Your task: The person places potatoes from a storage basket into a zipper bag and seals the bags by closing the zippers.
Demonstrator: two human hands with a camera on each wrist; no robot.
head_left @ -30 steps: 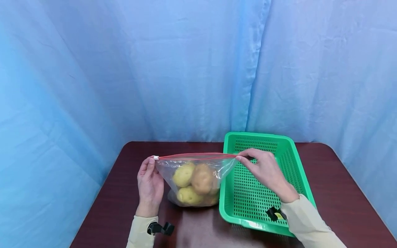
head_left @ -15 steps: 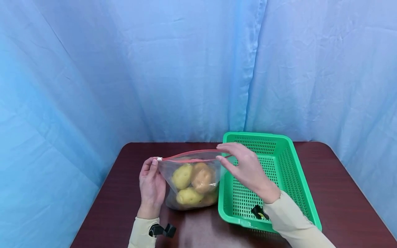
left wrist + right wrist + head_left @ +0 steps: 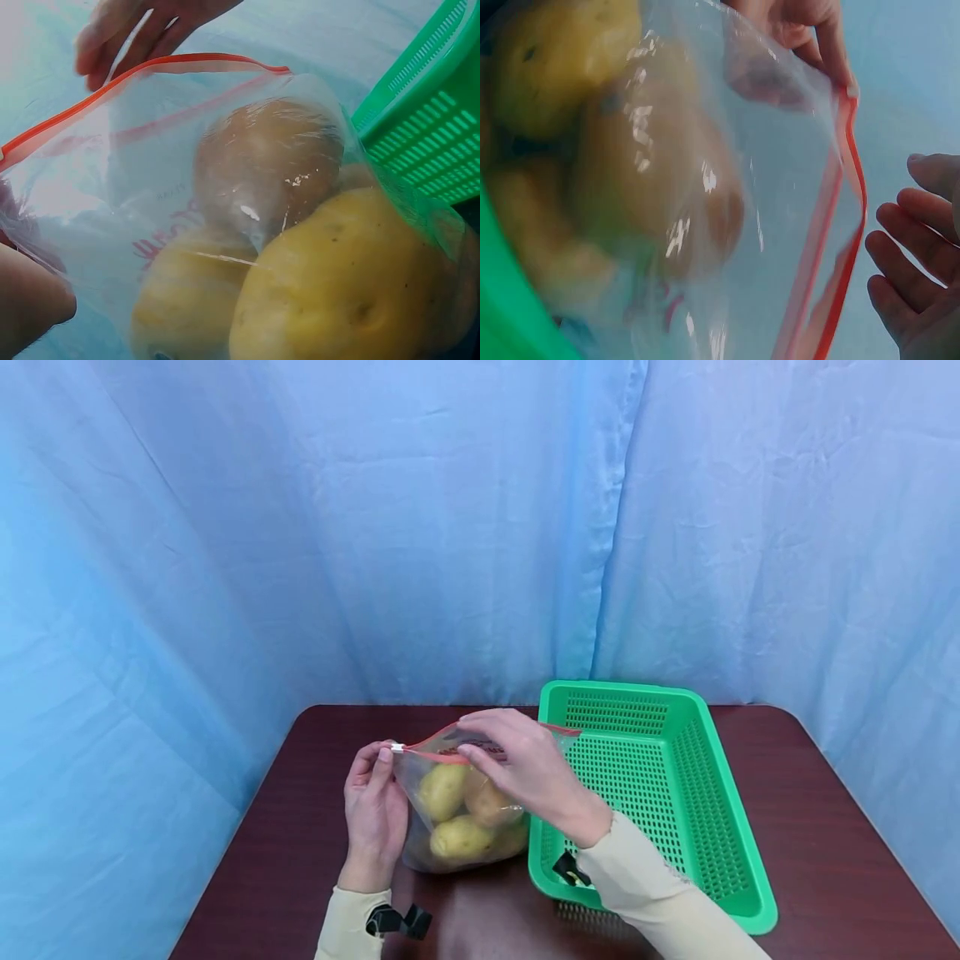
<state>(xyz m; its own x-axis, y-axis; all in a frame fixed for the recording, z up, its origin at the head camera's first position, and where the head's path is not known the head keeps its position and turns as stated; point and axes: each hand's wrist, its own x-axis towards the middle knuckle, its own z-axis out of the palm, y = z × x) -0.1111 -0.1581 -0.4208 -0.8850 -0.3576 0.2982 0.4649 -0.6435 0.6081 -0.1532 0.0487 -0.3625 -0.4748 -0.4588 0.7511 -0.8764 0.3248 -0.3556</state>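
Note:
A clear slider bag (image 3: pixel 165 195) with a red zip edge (image 3: pixel 855 187) stands on the table, its mouth gaping. Several potatoes (image 3: pixel 459 837), yellow and brown, fill its lower part. At the bag's top left corner is a white slider (image 3: pixel 398 748), where my left hand (image 3: pixel 375 814) pinches between thumb and fingers. My right hand (image 3: pixel 525 768) hovers over the middle of the mouth, fingers spread and holding nothing. In the right wrist view these fingers (image 3: pixel 915 266) are apart from the red edge.
A green perforated basket (image 3: pixel 697 777) stands right of the bag, under my right forearm. Below both lies the dark reddish-brown table (image 3: pixel 795 810). Blue curtains (image 3: pixel 450 527) hang behind and at the sides.
My right hand has let go of the bag's right corner and moved left over the mouth. The mouth has widened. My left hand, still pinching its corner, has shifted slightly right.

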